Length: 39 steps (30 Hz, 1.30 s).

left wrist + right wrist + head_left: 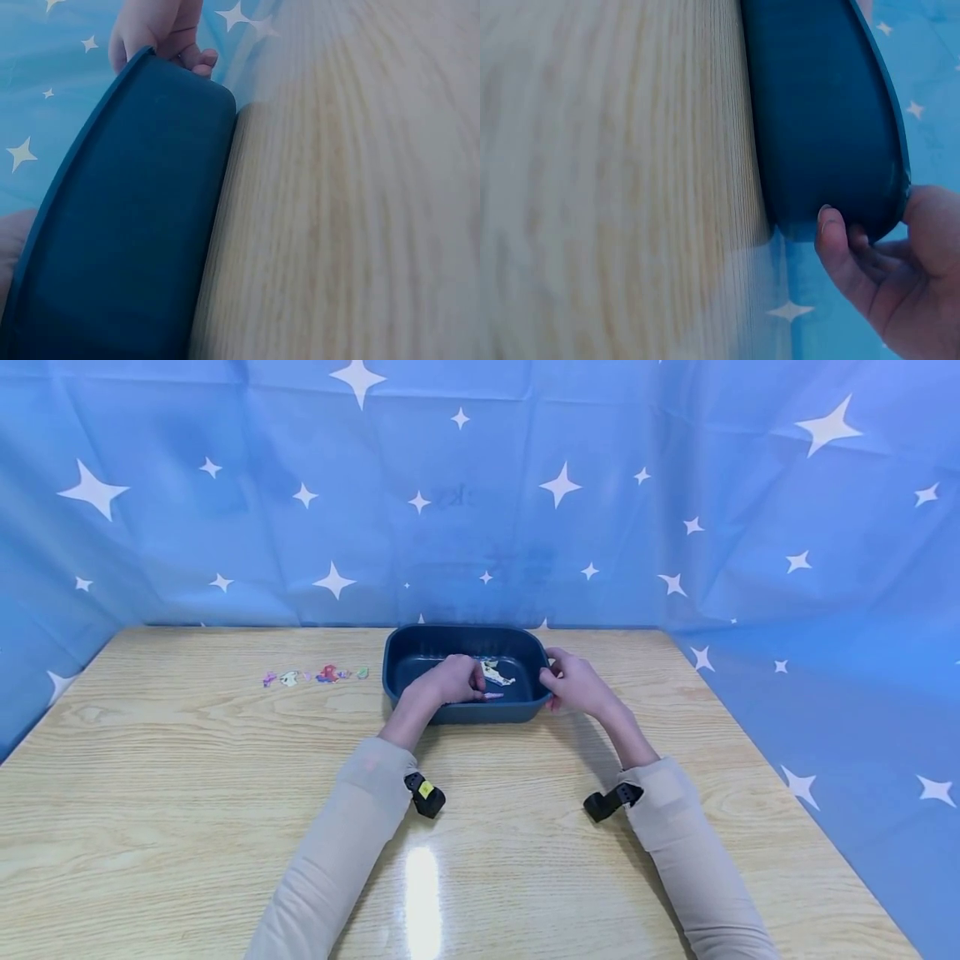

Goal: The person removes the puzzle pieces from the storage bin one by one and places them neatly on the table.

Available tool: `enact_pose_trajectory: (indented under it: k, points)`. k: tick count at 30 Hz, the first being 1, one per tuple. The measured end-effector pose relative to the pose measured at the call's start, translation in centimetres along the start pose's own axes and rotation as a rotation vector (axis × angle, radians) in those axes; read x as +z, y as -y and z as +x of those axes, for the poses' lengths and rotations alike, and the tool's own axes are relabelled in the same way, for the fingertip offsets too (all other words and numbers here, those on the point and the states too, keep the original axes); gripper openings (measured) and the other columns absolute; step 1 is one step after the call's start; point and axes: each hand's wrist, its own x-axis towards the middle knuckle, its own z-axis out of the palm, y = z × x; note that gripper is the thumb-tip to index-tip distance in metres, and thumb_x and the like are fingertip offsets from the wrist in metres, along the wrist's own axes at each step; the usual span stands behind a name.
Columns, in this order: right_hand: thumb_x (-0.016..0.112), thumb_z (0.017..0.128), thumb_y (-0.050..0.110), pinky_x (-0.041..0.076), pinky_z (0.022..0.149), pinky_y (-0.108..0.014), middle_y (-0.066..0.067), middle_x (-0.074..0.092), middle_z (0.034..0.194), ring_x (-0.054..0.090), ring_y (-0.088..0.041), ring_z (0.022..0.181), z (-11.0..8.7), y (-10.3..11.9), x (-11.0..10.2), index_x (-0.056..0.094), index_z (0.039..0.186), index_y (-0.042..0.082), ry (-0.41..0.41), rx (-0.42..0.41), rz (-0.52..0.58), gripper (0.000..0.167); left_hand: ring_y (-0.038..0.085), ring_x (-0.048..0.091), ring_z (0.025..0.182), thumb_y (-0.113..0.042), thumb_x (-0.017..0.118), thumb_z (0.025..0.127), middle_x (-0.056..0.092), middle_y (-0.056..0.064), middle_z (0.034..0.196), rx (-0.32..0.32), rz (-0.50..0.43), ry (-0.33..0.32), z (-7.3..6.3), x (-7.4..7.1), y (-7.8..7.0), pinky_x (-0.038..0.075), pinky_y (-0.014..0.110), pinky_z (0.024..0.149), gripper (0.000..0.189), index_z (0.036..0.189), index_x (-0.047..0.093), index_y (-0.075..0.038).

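Observation:
A dark blue rectangular basin (472, 713) stands on the table. My left hand (450, 678) reaches over its near wall, fingers bent down inside, pinching a small flat pinkish piece (492, 695) at the fingertips. Just beyond on the basin floor lie pale pieces (497, 675) with dark and yellow patches. My right hand (576, 683) grips the basin's right end, thumb at the rim and fingers outside, as the right wrist view shows up close. In the left wrist view, the basin wall hides most of my left hand (9, 240).
Left of the basin, several small flat colourful pieces lie in a row on the wooden table (187, 793), among them a red and blue one (327, 674) and a green one (363, 673). A blue star-patterned cloth (480, 543) hangs behind and at the sides.

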Motion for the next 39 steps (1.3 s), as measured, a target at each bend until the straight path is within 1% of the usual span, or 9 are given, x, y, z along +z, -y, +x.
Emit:
enact_pose_trajectory:
  k: [6, 11, 16, 20, 25, 27, 29, 36, 39]
  points:
    - [0.046, 0.102, 0.009, 0.058, 0.058, -0.037, -0.023, 0.066, 0.089, 0.068, -0.023, 0.055, 0.0, -0.1, 0.1, 0.040, 0.146, -0.007, 0.007, -0.010, 0.001, 0.047, 0.021, 0.058, 0.086, -0.009, 0.068, 0.097, 0.064, 0.007, 0.098, -0.012, -0.052, 0.017, -0.2, -0.2, 0.0, 0.049, 0.033, 0.082, 0.005, 0.100, 0.068, -0.004]
    - [0.045, 0.102, 0.010, 0.058, 0.058, -0.036, -0.024, 0.066, 0.090, 0.068, -0.027, 0.057, -0.1, 0.0, 0.0, 0.039, 0.147, -0.007, 0.008, -0.011, 0.001, 0.048, 0.022, 0.058, 0.088, -0.005, 0.067, 0.096, 0.064, 0.009, 0.100, -0.024, -0.083, 0.004, -0.2, -0.3, -0.1, 0.049, 0.034, 0.084, 0.009, 0.104, 0.064, -0.003]
    - [0.045, 0.102, 0.009, 0.059, 0.058, -0.038, -0.024, 0.065, 0.089, 0.068, -0.027, 0.056, -0.1, 0.0, -0.1, 0.038, 0.147, -0.008, 0.010, -0.010, 0.004, 0.049, 0.021, 0.059, 0.089, -0.008, 0.069, 0.096, 0.065, 0.009, 0.105, -0.041, -0.018, 0.001, -0.2, -0.3, -0.3, 0.051, 0.035, 0.086, 0.018, 0.112, 0.064, -0.002]
    - [0.045, 0.102, 0.008, 0.059, 0.058, -0.039, -0.024, 0.065, 0.089, 0.068, -0.026, 0.055, 0.0, 0.0, -0.1, 0.038, 0.147, -0.009, 0.008, -0.012, 0.004, 0.049, 0.021, 0.057, 0.085, -0.011, 0.071, 0.096, 0.065, 0.007, 0.103, -0.055, 0.038, -0.003, -0.2, -0.3, -0.4, 0.050, 0.035, 0.081, 0.014, 0.107, 0.066, -0.004]
    - [0.045, 0.103, 0.010, 0.058, 0.059, -0.038, -0.021, 0.065, 0.088, 0.068, -0.026, 0.056, -0.1, -0.1, -0.1, 0.039, 0.147, -0.007, 0.010, -0.006, -0.002, 0.049, 0.021, 0.057, 0.084, -0.009, 0.070, 0.096, 0.064, 0.007, 0.099, -0.046, 0.015, -0.034, -0.2, -0.3, -0.2, 0.049, 0.033, 0.080, 0.009, 0.102, 0.066, -0.005]
    - [0.045, 0.103, 0.011, 0.058, 0.059, -0.038, -0.021, 0.065, 0.088, 0.068, -0.025, 0.056, -0.1, 0.0, 0.0, 0.039, 0.147, -0.006, 0.012, -0.003, -0.002, 0.048, 0.020, 0.058, 0.082, -0.009, 0.069, 0.096, 0.064, 0.007, 0.097, -0.036, -0.003, -0.072, -0.3, -0.2, -0.1, 0.050, 0.033, 0.079, 0.007, 0.102, 0.066, -0.005]
    - [0.045, 0.103, 0.012, 0.058, 0.059, -0.038, -0.021, 0.065, 0.089, 0.068, -0.025, 0.056, -0.2, 0.0, 0.0, 0.039, 0.147, -0.006, 0.013, -0.002, -0.002, 0.049, 0.019, 0.059, 0.080, -0.010, 0.068, 0.097, 0.064, 0.006, 0.094, -0.018, -0.031, -0.139, -0.3, -0.2, -0.1, 0.051, 0.032, 0.077, 0.006, 0.100, 0.066, -0.006]
    - [0.045, 0.103, 0.011, 0.058, 0.058, -0.037, -0.020, 0.065, 0.088, 0.068, -0.024, 0.055, -0.1, 0.0, 0.0, 0.039, 0.147, -0.006, 0.006, -0.005, -0.006, 0.048, 0.017, 0.060, 0.073, -0.020, 0.069, 0.098, 0.066, 0.005, 0.085, 0.113, -0.180, -0.477, -0.8, -0.5, -0.2, 0.051, 0.030, 0.068, 0.014, 0.097, 0.067, -0.006]
    - [0.046, 0.102, 0.011, 0.058, 0.059, -0.037, -0.020, 0.065, 0.088, 0.068, -0.024, 0.055, -0.1, -0.1, 0.0, 0.040, 0.147, -0.006, 0.006, -0.005, -0.004, 0.048, 0.017, 0.059, 0.072, -0.022, 0.069, 0.098, 0.066, 0.004, 0.085, 0.162, -0.242, -0.591, -1.0, -0.6, -0.2, 0.050, 0.029, 0.064, 0.017, 0.097, 0.068, -0.006]
